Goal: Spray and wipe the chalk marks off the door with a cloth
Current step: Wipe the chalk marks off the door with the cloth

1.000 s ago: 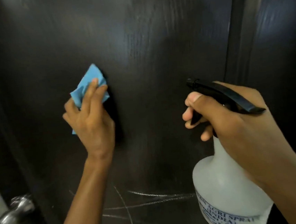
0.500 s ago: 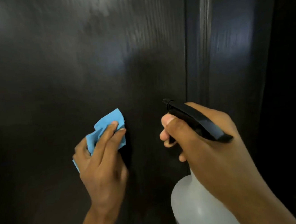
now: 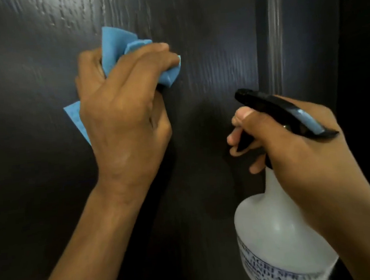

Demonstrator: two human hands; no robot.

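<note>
The left hand (image 3: 120,114) is pressed against the dark door (image 3: 36,176), its fingers curled round a bunched blue cloth (image 3: 114,49); folds of the cloth stick out above the knuckles, a rounded lump shows beyond the fingertips to the right, and a flat corner pokes out below the heel of the hand on the left. The right hand (image 3: 293,152) grips the neck of a spray bottle (image 3: 276,232), held upright just beside the door and lower than the cloth; two fingers are hooked over the black trigger, the thumb lies along the side of the black spray head (image 3: 273,106), and the nozzle points up and left toward the door. The bottle's body is cloudy white plastic with blue printed lettering low down, too blurred to read in full; the door's surface shows vertical wood grain catching pale light near the top, and a raised vertical moulding (image 3: 275,29) runs down its right part, behind the spray head.
</note>
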